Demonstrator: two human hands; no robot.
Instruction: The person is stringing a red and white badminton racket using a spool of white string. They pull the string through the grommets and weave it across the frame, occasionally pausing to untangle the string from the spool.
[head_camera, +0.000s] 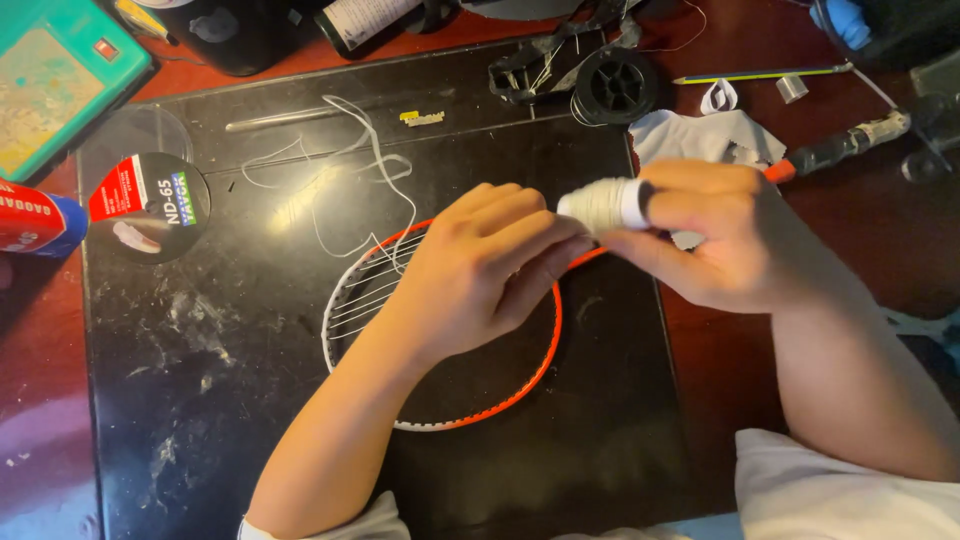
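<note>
The left hand rests clenched on the small orange-and-white racket frame, while the right hand grasps its white-wrapped handle above the black bench.

An orange-and-white racket frame lies on the black mat. White string loops above the frame; a white cloth and dark-red tabletop lie right of it.
</note>
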